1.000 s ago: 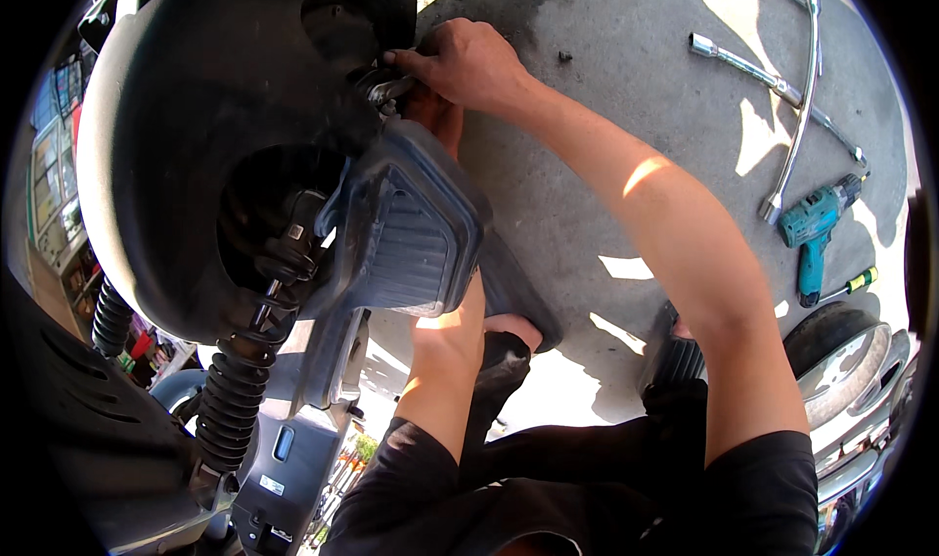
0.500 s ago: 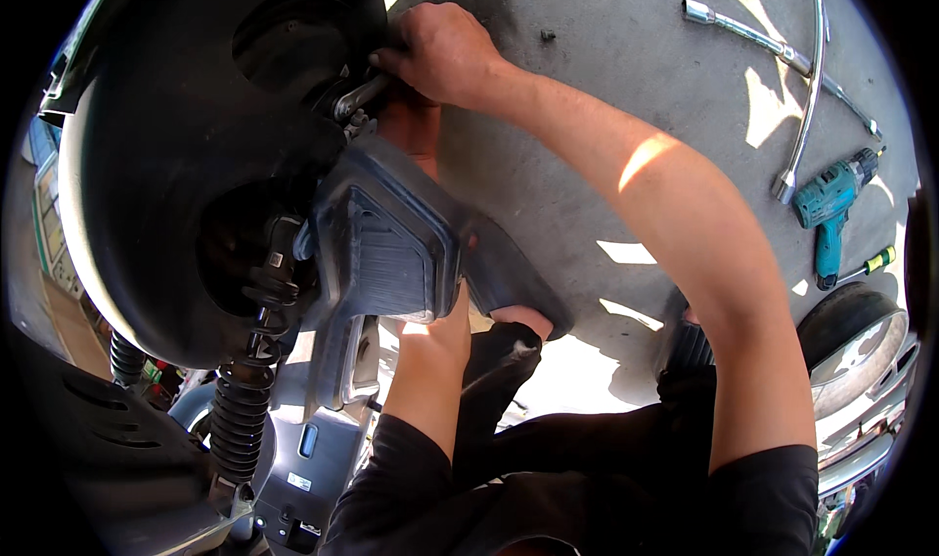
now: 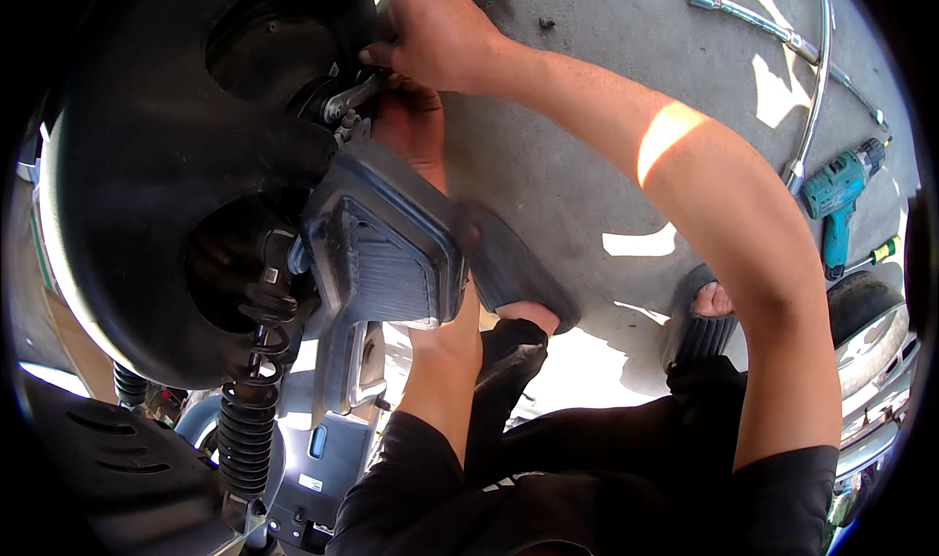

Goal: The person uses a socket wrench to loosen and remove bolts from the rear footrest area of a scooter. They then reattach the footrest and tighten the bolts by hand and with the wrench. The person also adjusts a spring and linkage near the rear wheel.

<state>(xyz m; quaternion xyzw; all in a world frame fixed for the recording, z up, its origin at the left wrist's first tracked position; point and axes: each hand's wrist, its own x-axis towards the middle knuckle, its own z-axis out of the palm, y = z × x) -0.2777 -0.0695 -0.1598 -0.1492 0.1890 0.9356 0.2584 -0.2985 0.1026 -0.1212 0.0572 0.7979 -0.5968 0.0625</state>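
Note:
My right hand (image 3: 437,40) is closed in a pinch beside the free end of a short metal lever (image 3: 352,97). Whatever sits between its thumb and fingers is too small to make out. From below, my left arm passes behind a dark plastic housing (image 3: 386,263). My left hand (image 3: 413,131) shows past the housing's upper edge, just under the right one. Its fingers look curled in near the lever's end, partly in shadow, and what they grip is hidden. Above and left of the housing curves a large black fender (image 3: 137,194) with round openings.
A black coil-spring shock absorber (image 3: 245,429) stands lower left. On the grey floor at right lie a chrome cross wrench (image 3: 753,33), a teal cordless drill (image 3: 839,199), a yellow-green-handled screwdriver (image 3: 885,250) and a wheel (image 3: 866,321). My sandalled feet (image 3: 712,302) are below.
The whole view has shifted slightly, with the floor tools now a little further right. Both hands stay close together at the lever's end, the right one still pinching.

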